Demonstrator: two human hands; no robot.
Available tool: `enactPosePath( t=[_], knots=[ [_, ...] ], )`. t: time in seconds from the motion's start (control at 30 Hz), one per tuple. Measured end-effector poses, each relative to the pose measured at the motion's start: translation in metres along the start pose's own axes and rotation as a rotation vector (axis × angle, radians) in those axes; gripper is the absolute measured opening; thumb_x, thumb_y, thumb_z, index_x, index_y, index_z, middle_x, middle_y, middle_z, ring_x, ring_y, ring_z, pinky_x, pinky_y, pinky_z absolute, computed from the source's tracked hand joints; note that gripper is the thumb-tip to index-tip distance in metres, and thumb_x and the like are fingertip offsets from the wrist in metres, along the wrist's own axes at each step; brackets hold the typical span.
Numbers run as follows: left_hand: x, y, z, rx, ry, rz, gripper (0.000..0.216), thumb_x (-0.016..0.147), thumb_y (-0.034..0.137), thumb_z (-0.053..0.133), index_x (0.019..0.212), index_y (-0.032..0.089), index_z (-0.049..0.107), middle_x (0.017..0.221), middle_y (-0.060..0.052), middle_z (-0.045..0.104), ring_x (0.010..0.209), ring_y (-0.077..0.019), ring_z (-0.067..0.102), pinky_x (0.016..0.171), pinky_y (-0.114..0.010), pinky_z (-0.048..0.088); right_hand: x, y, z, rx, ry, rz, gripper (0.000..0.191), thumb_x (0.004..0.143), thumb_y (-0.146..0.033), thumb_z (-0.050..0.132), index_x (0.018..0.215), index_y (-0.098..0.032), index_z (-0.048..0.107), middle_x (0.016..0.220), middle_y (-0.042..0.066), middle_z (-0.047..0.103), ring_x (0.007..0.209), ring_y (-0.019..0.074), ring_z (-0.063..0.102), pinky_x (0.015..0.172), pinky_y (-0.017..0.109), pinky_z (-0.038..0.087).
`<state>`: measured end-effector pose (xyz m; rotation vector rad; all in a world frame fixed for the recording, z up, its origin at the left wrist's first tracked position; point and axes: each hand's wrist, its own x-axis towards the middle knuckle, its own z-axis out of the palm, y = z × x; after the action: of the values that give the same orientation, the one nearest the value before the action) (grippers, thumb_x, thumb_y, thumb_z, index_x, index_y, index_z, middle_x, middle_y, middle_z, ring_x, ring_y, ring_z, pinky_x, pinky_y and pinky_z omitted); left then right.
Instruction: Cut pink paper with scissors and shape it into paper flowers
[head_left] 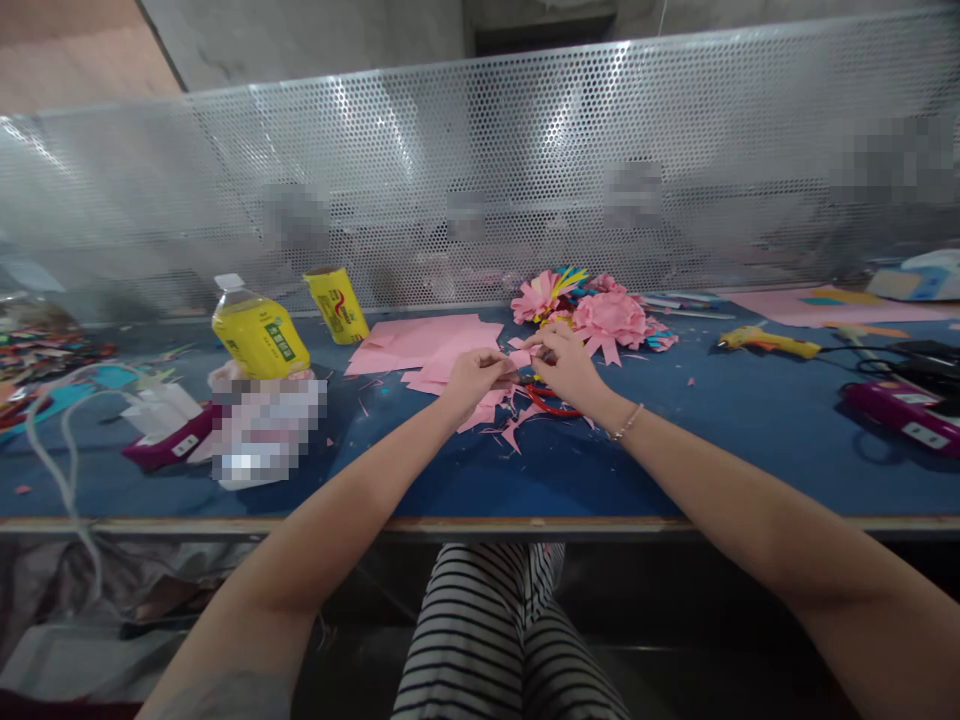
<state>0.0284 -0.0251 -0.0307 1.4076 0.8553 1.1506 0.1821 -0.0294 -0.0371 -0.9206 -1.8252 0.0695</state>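
Note:
My left hand [478, 380] is closed in a pinch on a small piece of pink paper [520, 357]. The fingers of my right hand [566, 368] are curled at the other side of the same piece, with thumb and fingertips on it. Under my right hand lies a pair of scissors with red handles [553, 406], partly covered by the fingers. Pink paper scraps [511, 434] are scattered below both hands. Just beyond my left hand is a loose stack of pink paper sheets [427, 340]. Pink paper flowers [611, 316] with yellow and blue parts sit past my right hand.
On the left stand a bottle of yellow liquid [259, 330], a yellow container [337, 306] and a purple power strip [169, 440] with a white cable. At right lie a yellow glue gun [772, 341] and another purple power strip [904, 412]. A perforated metal screen [510, 130] closes the back.

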Motion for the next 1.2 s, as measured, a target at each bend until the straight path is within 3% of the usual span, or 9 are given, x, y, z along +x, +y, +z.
enactPosePath(
  t=[0.37,0.7,1.0,1.2],
  knots=[
    [-0.003,0.001,0.001,-0.052,-0.014,-0.03,0.014,0.064,0.02,0.063,0.075,0.012,0.058,0.064,-0.002,0.062,0.061,-0.0141,0.063,0.061,-0.028,0.05,0.0,-0.005,0.002,0.052,0.002,0.045,0.012,0.068,-0.012,0.05,0.075,-0.017,0.058,0.084,0.005,0.051,0.075,0.0133,0.052,0.06,0.026,0.047],
    [-0.004,0.0,0.004,-0.164,-0.004,0.004,0.017,0.062,0.018,0.066,0.076,0.01,0.059,0.064,-0.002,0.061,0.059,-0.0114,0.061,0.07,-0.032,0.049,-0.002,-0.009,0.005,0.118,0.039,0.175,0.005,0.069,-0.018,0.054,0.072,-0.017,0.059,0.075,0.003,0.056,0.071,0.0132,0.053,0.064,0.029,0.045],
    [-0.006,0.002,0.004,-0.238,-0.053,-0.007,0.023,0.065,0.022,0.064,0.084,0.01,0.06,0.073,-0.005,0.063,0.066,-0.0125,0.061,0.067,-0.03,0.05,-0.001,-0.011,0.005,0.133,0.05,0.179,0.011,0.068,-0.016,0.055,0.073,-0.018,0.064,0.077,0.003,0.058,0.079,0.0147,0.053,0.077,0.034,0.042],
    [-0.005,0.0,0.001,-0.259,-0.035,-0.031,0.021,0.065,0.025,0.064,0.079,0.011,0.06,0.07,-0.005,0.062,0.064,-0.0129,0.061,0.068,-0.031,0.048,-0.002,-0.013,0.006,0.161,0.03,0.256,0.014,0.066,-0.015,0.056,0.075,-0.018,0.066,0.086,0.004,0.058,0.086,0.0154,0.052,0.084,0.035,0.04]
  ],
)
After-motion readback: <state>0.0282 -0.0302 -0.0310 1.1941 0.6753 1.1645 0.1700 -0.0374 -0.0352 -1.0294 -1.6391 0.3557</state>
